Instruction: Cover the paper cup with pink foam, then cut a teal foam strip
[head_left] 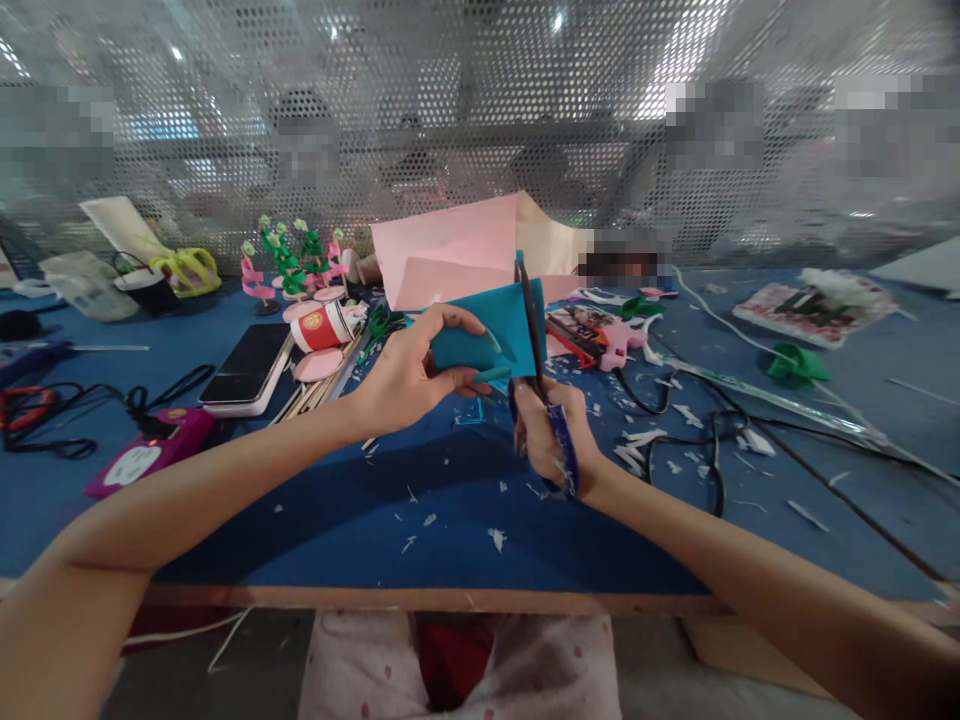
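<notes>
My left hand point(415, 368) pinches a sheet of bright blue paper point(480, 325) between thumb and fingers, holding it up above the table. My right hand point(551, 425) is wrapped round the dark blue handles of a pair of scissors point(532, 320). The blades point away from me and lie across the paper near its right end. A narrow part of the blue sheet shows to the right of the blades. Small paper scraps point(496, 540) are scattered on the blue tabletop point(300, 540) below both hands.
Left of my hands lie a phone point(247, 365), a red-and-white paper cup point(321, 328), thin sticks and a purple power adapter point(154, 450). Pink paper point(450, 245) stands behind. A pink glue gun point(621, 343) and black cables lie right. Perforated metal point(480, 130) closes the back.
</notes>
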